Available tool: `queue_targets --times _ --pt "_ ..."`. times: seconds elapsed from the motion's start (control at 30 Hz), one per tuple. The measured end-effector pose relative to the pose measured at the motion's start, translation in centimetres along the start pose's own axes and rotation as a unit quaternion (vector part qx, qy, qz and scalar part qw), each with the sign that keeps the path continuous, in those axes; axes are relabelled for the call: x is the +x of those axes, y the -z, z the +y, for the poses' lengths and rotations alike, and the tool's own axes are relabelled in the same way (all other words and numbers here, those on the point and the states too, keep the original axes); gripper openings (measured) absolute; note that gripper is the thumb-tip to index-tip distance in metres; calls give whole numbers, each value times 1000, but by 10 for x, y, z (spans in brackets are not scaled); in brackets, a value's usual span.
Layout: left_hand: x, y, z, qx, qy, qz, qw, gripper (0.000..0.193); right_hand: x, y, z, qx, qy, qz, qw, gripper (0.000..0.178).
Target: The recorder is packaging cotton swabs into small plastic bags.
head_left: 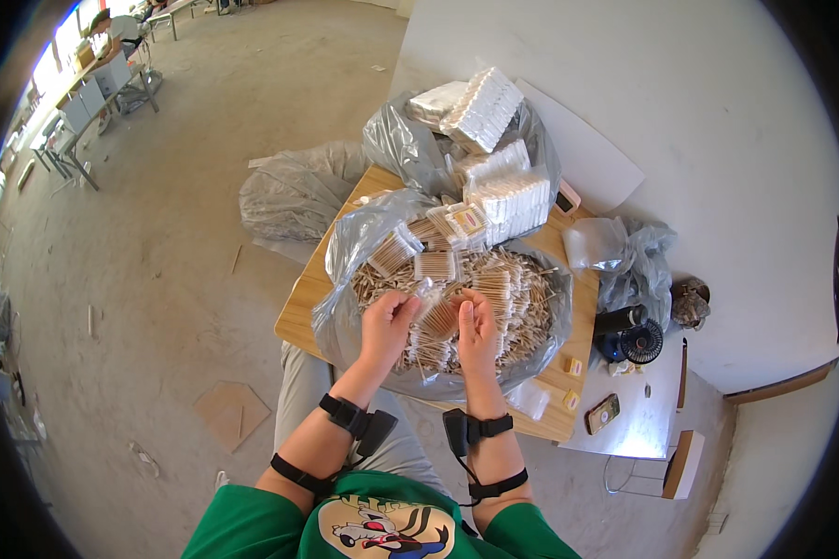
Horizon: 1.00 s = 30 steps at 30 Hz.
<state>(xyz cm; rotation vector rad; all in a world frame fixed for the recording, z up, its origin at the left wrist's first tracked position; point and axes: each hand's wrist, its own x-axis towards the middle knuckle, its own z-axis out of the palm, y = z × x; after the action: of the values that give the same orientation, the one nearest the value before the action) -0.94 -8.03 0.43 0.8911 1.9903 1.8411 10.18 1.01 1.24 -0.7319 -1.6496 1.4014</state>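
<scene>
Both my hands are over a large heap of loose cotton swabs (531, 317) in an open grey plastic bag (338, 321). My left hand (388, 326) is closed, pinching the edge of a small clear plastic packet (428, 294). Facing it, my right hand (476, 335) has its thumb and fingers pinched together at the packet's other side. Swabs show at the packet between my hands; how many are inside is hard to tell. Bundled cotton swabs (435, 266) lie just beyond my fingers, beside a packet with a yellow label (466, 220).
Stacks of white-tipped swab packs (482, 109) rise from a second grey bag (396, 140) at the back of the wooden table (298, 307). To the right, a white side table (639, 410) holds a phone (603, 414) and a small black fan (641, 343). Another person (116, 35) works far left.
</scene>
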Motion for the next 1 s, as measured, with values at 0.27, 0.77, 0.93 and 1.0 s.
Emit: queue_targets --times 0.27,0.77,0.93,1.0 --pt "-8 -4 -18 -56 55 -11 997 7 -14 4 36 12 -97 60 993 34" --pt "-10 -5 -23 36 14 22 999 33 -14 -3 17 -260 -52 2 964 35" --pt "-12 3 -28 22 32 9 999 29 -14 -4 19 -253 -45 18 966 35" --pt "-9 9 -29 34 31 32 998 29 -8 4 24 -268 -65 24 961 35"
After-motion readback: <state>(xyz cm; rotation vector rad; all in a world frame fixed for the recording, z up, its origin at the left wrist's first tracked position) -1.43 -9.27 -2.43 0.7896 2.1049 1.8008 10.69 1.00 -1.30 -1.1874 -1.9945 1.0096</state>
